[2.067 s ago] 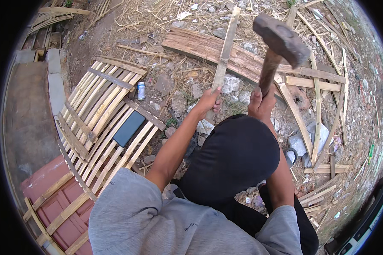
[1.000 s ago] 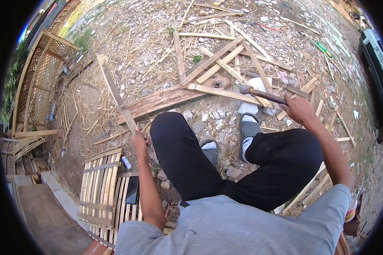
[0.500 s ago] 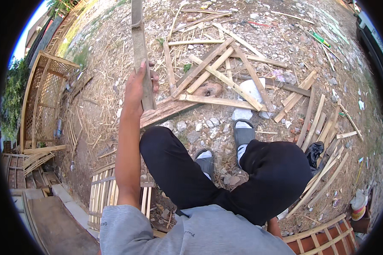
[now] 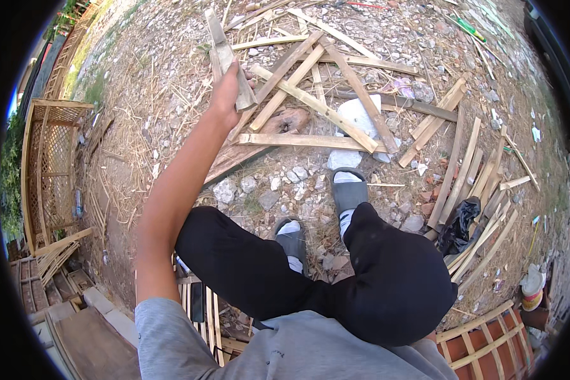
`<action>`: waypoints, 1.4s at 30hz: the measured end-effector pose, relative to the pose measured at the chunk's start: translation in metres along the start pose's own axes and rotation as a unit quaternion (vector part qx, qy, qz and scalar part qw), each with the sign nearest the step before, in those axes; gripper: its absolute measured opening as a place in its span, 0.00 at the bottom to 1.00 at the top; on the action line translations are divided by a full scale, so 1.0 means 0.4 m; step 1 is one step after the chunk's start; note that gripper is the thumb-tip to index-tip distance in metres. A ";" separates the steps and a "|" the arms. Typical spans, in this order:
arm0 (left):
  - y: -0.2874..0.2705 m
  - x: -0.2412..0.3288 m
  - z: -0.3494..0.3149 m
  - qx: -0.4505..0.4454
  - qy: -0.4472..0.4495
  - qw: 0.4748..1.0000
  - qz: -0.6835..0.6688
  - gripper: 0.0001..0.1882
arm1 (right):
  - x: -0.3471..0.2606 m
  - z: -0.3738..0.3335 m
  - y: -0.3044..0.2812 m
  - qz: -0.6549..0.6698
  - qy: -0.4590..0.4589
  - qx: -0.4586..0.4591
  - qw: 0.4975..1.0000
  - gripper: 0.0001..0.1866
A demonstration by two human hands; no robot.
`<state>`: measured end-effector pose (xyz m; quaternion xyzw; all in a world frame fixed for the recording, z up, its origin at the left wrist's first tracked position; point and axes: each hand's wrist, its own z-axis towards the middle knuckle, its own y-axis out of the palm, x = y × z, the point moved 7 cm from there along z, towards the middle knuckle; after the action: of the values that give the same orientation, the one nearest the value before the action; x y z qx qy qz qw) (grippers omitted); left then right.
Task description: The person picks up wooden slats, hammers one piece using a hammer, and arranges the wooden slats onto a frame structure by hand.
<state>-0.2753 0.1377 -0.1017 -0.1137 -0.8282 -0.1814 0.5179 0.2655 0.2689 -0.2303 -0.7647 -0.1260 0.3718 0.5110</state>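
My left hand (image 4: 227, 94) reaches out ahead and is closed around a grey weathered wooden plank (image 4: 216, 39). The plank slants away from me, its near end just past my fingers. It is held above a loose heap of wooden slats; whether it touches any of them I cannot tell. Just beyond my shoes, a pale slat (image 4: 310, 140) lies across the heap, beside a thick log (image 4: 285, 120). My right hand is hidden behind my bent right knee; only a sliver of skin shows there.
Stones and dry straw cover the ground. More slats (image 4: 465, 171) and a black plastic bag (image 4: 459, 227) lie at the right. A lattice panel (image 4: 50, 171) stands at the left. Slatted wooden frames (image 4: 481, 345) are near me on both sides, and a bucket (image 4: 532, 288) stands at far right.
My left hand has moved right and farther out with the plank, and the plank now leans more. The view has shifted, and my right arm shows less beside the knee.
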 end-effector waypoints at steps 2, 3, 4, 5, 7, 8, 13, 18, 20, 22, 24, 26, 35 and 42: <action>-0.021 -0.036 0.012 0.030 -0.023 0.999 0.029 0.21 | -0.112 0.144 -0.042 0.040 -0.023 0.053 0.998 0.17; -0.044 -0.035 0.025 0.034 -0.026 0.998 0.034 0.21 | -0.174 0.215 -0.057 0.064 -0.033 0.076 0.994 0.16; -0.068 -0.046 0.044 0.030 -0.047 0.998 0.031 0.22 | -0.223 0.283 -0.071 0.049 -0.066 0.092 0.992 0.17; -0.091 -0.058 0.060 0.031 -0.064 0.997 0.032 0.23 | -0.265 0.351 -0.062 0.040 -0.103 0.105 0.988 0.18; -0.098 -0.064 0.060 0.048 -0.066 0.996 0.033 0.24 | -0.299 0.464 -0.008 0.025 -0.144 0.116 0.982 0.21; -0.096 -0.069 0.069 0.053 -0.056 0.996 0.041 0.24 | -0.298 0.508 -0.002 0.022 -0.141 0.112 0.983 0.21; -0.102 -0.059 0.064 0.071 -0.039 0.996 0.031 0.21 | -0.332 0.601 0.058 -0.044 -0.173 0.082 0.981 0.20; -0.124 -0.076 0.103 0.082 -0.030 0.996 -0.021 0.20 | -0.310 0.590 0.056 -0.059 -0.203 0.091 0.973 0.18; -0.117 -0.072 0.092 0.086 -0.030 0.996 -0.025 0.19 | -0.325 0.575 0.024 -0.121 -0.258 0.104 0.953 0.19; -0.115 -0.071 0.089 0.079 -0.031 0.996 -0.020 0.19 | -0.325 0.571 0.006 -0.123 -0.277 0.103 0.948 0.18; -0.106 -0.066 0.076 0.078 -0.032 0.996 0.008 0.20 | -0.317 0.571 -0.010 -0.125 -0.296 0.101 0.942 0.17; -0.109 -0.059 0.073 0.081 -0.028 0.996 0.022 0.20 | -0.302 0.578 -0.022 -0.138 -0.313 0.090 0.936 0.18; -0.126 -0.074 0.100 0.067 -0.040 0.995 0.055 0.22 | -0.239 0.585 -0.027 -0.107 -0.285 0.061 0.951 0.21; -0.114 -0.107 0.090 0.074 -0.048 0.994 0.065 0.23 | -0.225 0.562 0.011 -0.088 -0.270 0.079 0.956 0.23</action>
<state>-0.3031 0.1112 -0.1627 -0.1375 -0.8540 -0.0797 0.4954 0.0455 0.3701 -0.2398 -0.5790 -0.2956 0.5267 0.5476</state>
